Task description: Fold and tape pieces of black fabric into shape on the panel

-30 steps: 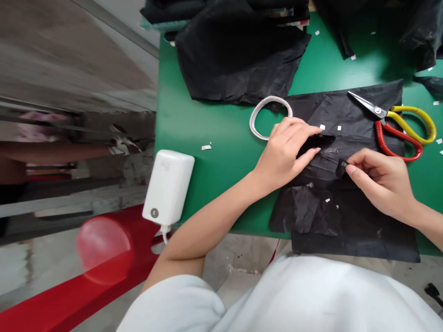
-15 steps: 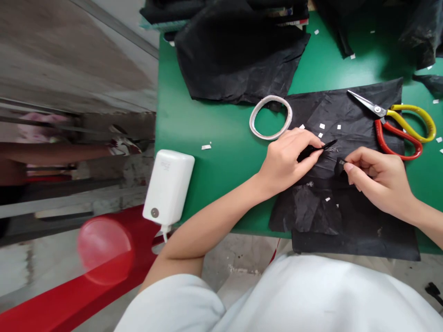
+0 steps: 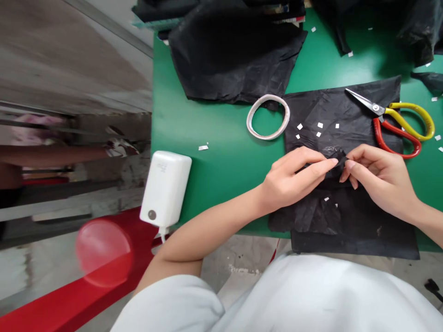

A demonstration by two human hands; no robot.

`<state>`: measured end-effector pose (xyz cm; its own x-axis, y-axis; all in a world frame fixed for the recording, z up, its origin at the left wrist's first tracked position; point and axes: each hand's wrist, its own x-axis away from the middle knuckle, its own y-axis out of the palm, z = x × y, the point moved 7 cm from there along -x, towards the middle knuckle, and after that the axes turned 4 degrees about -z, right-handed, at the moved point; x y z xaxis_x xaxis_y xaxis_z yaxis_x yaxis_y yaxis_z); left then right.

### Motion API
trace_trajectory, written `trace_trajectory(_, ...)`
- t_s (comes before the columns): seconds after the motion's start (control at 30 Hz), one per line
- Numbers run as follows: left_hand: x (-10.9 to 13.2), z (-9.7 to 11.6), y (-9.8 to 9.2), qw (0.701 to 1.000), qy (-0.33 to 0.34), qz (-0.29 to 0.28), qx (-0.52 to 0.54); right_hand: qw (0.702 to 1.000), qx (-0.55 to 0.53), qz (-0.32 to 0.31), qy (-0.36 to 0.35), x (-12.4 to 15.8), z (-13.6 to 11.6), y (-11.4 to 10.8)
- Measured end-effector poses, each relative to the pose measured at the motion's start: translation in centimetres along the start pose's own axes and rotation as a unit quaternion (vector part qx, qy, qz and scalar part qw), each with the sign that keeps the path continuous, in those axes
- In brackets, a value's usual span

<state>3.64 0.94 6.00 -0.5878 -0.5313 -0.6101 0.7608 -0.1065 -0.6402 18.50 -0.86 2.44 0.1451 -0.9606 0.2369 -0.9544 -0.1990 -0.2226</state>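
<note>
Between my two hands is a small black piece of thin fabric-like material (image 3: 341,158). My left hand (image 3: 294,177) pinches its left side between thumb and fingers. On the other side, my right hand (image 3: 382,177) grips it with thumb and forefinger, the remaining fingers curled below. Both hands are just above a crinkled black sheet (image 3: 356,226) on the green table. Several small white squares (image 3: 320,125) lie on that sheet beyond my left hand. Scissors (image 3: 376,108) with one yellow and one red handle rest on it past my right hand, their blades apart.
A nearly used-up tape roll (image 3: 249,121) lies left of the sheet. A white power bank (image 3: 166,186) with a cable sits at the green table's (image 3: 214,184) left edge. More black material (image 3: 238,60) is piled at the back. A red stool or bench (image 3: 114,272) stands lower left.
My left hand has moved right and slightly nearer me, bringing its black piece to the one in my right hand. The hands now meet. Another white square shows where my left hand was.
</note>
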Motion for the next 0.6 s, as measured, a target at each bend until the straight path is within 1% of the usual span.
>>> trace_trajectory(0.17, 0.19, 0.21, 0.43, 1.0, 0.011, -0.022, 0.0, 1.0, 0.015, 0.005, -0.017, -0.07, -0.37, 0.08)
trace_trajectory(0.3, 0.23, 0.3, 0.44, 1.0, 0.013, -0.028, 0.001, 1.0, 0.017, 0.009, -0.018, -0.1, -0.44, 0.12)
trace_trajectory(0.6, 0.41, 0.27, 0.86, 0.998, -0.002, -0.06, 0.011, 0.998, 0.045, 0.008, -0.036, -0.18, -0.64, 0.18)
